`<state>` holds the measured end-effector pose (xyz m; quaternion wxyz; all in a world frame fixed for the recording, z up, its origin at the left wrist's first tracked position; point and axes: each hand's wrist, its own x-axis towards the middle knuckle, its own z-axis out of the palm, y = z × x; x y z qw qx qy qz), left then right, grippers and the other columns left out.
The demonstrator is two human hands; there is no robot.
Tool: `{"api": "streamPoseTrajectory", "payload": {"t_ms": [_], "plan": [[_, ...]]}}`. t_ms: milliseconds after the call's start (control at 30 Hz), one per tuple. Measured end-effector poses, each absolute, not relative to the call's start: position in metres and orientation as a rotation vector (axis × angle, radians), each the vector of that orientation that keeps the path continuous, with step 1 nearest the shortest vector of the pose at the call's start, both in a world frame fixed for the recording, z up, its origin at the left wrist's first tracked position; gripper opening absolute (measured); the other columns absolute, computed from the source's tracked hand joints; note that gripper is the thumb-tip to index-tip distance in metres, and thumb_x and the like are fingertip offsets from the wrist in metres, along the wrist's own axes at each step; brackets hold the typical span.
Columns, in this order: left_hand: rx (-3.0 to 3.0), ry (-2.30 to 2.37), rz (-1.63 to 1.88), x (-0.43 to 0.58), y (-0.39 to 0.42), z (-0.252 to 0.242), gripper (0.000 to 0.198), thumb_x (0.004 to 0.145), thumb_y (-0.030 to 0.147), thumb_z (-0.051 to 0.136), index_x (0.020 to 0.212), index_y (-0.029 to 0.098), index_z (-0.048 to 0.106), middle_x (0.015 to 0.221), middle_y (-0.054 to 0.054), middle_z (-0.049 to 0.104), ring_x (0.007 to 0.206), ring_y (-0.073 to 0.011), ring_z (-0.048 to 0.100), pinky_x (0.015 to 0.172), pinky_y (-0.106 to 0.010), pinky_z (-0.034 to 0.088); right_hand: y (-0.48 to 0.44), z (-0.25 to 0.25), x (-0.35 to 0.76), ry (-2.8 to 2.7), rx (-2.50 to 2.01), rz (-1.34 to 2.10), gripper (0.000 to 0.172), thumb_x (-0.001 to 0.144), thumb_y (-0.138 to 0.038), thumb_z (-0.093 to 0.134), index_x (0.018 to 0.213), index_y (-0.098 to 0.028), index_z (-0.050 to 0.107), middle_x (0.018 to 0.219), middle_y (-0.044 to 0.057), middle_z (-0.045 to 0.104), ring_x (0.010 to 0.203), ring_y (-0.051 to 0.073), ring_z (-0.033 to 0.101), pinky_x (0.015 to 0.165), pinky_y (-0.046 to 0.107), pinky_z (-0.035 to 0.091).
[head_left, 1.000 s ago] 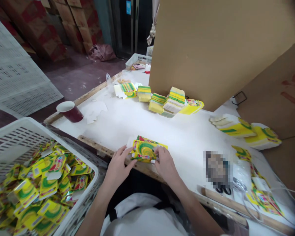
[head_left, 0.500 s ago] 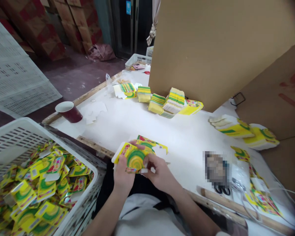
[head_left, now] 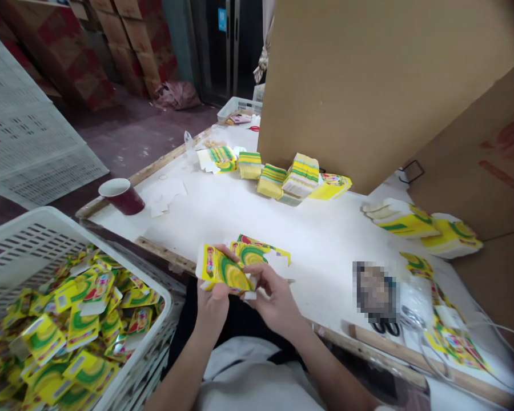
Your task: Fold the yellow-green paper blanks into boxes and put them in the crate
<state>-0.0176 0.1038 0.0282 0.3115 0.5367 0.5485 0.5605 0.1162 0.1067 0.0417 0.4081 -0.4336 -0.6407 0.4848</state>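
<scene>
Over the table's near edge I hold a small yellow-green printed carton (head_left: pixel 227 271) in both hands. My left hand (head_left: pixel 214 305) grips its left side, thumb in front and fingers behind. At the right end, my right hand (head_left: pixel 276 294) pinches the carton near a small white flap. Just beyond lie more flat printed cartons (head_left: pixel 255 251) on the white table (head_left: pixel 223 217), partly hidden by my hands. To my left stands a white plastic basket (head_left: pixel 163 302) holding many similar small cartons (head_left: pixel 81 322).
A dark red paper cup (head_left: pixel 122 197) stands at the table's left edge, near white paper scraps (head_left: pixel 169 197). Bundled carton stacks (head_left: pixel 302 174) line a tall cardboard sheet (head_left: pixel 346 85). Black-handled scissors (head_left: pixel 385 325), a blurred-out patch, and a white cable (head_left: pixel 428 359) are at the right.
The carton has tilted in my hands, its near edge now showing. My left thumb has slid from its front face down to its lower edge. My right hand keeps its pinch.
</scene>
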Motion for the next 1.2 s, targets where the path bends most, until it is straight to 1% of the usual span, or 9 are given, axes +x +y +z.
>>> {"api": "streamPoseTrajectory", "payload": {"t_ms": [100, 200, 367, 600, 667, 733, 867, 1033, 1200], "plan": [[1.124, 1.208, 1.723, -0.018, 0.107, 0.033, 0.052, 0.067, 0.063, 0.06, 0.099, 0.023, 0.049, 0.08, 0.0, 0.054, 0.069, -0.0138, 0.057, 0.063, -0.027, 0.053, 0.106, 0.045, 0.117, -1.577, -1.06, 1.283, 0.027, 0.072, -0.012, 0.055, 0.097, -0.021, 0.057, 0.085, 0.001, 0.055, 0.071, 0.013, 0.05, 0.066, 0.026, 0.042], [0.9, 1.196, 1.869, -0.017, 0.111, 0.042, 0.047, 0.058, 0.049, 0.076, 0.086, 0.02, 0.051, 0.068, 0.006, 0.051, 0.055, -0.0081, 0.051, 0.055, -0.021, 0.048, 0.1, 0.044, 0.107, -1.626, -0.941, 1.444, 0.021, 0.072, -0.018, 0.06, 0.093, -0.02, 0.056, 0.08, 0.0, 0.054, 0.069, 0.013, 0.051, 0.064, 0.025, 0.043], [0.968, 1.272, 1.835, -0.022, 0.113, 0.044, 0.037, 0.058, 0.038, 0.078, 0.082, 0.018, 0.058, 0.07, 0.002, 0.062, 0.063, -0.0116, 0.059, 0.059, -0.022, 0.05, 0.106, 0.041, 0.106, -1.628, -1.094, 1.223, 0.004, 0.074, -0.018, 0.057, 0.072, -0.02, 0.054, 0.069, -0.001, 0.051, 0.064, 0.014, 0.046, 0.06, 0.025, 0.039], [1.066, 1.433, 1.734, -0.037, 0.115, 0.032, 0.019, 0.074, 0.031, 0.066, 0.086, 0.017, 0.064, 0.08, -0.001, 0.068, 0.076, -0.0166, 0.064, 0.071, -0.028, 0.053, 0.124, 0.044, 0.122, -1.675, -1.018, 0.97, 0.007, 0.077, -0.017, 0.056, 0.072, -0.02, 0.06, 0.067, 0.0, 0.052, 0.066, 0.016, 0.049, 0.06, 0.028, 0.04], [1.184, 1.426, 1.72, -0.043, 0.115, 0.042, 0.027, 0.074, 0.03, 0.067, 0.097, 0.018, 0.061, 0.092, -0.003, 0.066, 0.085, -0.0181, 0.064, 0.075, -0.03, 0.053, 0.128, 0.044, 0.126, -1.718, -1.026, 0.827, 0.012, 0.079, -0.015, 0.054, 0.079, -0.02, 0.064, 0.071, 0.001, 0.054, 0.068, 0.016, 0.051, 0.061, 0.028, 0.041], [1.407, 1.465, 1.727, -0.049, 0.114, 0.057, 0.051, 0.069, 0.033, 0.072, 0.114, 0.02, 0.052, 0.113, -0.007, 0.058, 0.106, -0.0234, 0.057, 0.09, -0.037, 0.049, 0.132, 0.044, 0.133, -1.765, -1.07, 0.617, 0.022, 0.08, -0.009, 0.051, 0.088, -0.022, 0.067, 0.076, 0.003, 0.054, 0.071, 0.016, 0.053, 0.062, 0.028, 0.043], [1.975, 1.709, 1.303, -0.055, 0.11, 0.083, 0.096, 0.055, 0.053, 0.076, 0.135, 0.02, 0.033, 0.134, -0.016, 0.043, 0.125, -0.0343, 0.04, 0.103, -0.05, 0.035, 0.138, 0.047, 0.14, -1.984, -1.011, 0.268, 0.032, 0.083, -0.005, 0.048, 0.097, -0.025, 0.069, 0.078, 0.004, 0.053, 0.073, 0.016, 0.051, 0.064, 0.029, 0.044], [2.076, 1.691, 0.473, -0.051, 0.11, 0.071, 0.07, 0.071, 0.046, 0.066, 0.129, 0.016, 0.04, 0.108, -0.014, 0.061, 0.101, -0.0322, 0.057, 0.089, -0.05, 0.043, 0.134, 0.056, 0.133, -2.08, -0.889, 0.07, 0.021, 0.086, -0.016, 0.054, 0.093, -0.025, 0.071, 0.074, 0.003, 0.054, 0.072, 0.015, 0.049, 0.071, 0.032, 0.044], [1.915, 1.333, 0.502, -0.044, 0.11, 0.048, 0.073, 0.068, 0.054, 0.065, 0.127, 0.019, 0.039, 0.118, -0.013, 0.054, 0.111, -0.0292, 0.051, 0.092, -0.044, 0.043, 0.133, 0.061, 0.134, -2.184, -0.815, 0.102, 0.016, 0.087, -0.022, 0.055, 0.088, -0.026, 0.071, 0.07, 0.0, 0.06, 0.075, 0.015, 0.053, 0.091, 0.037, 0.04]]}}
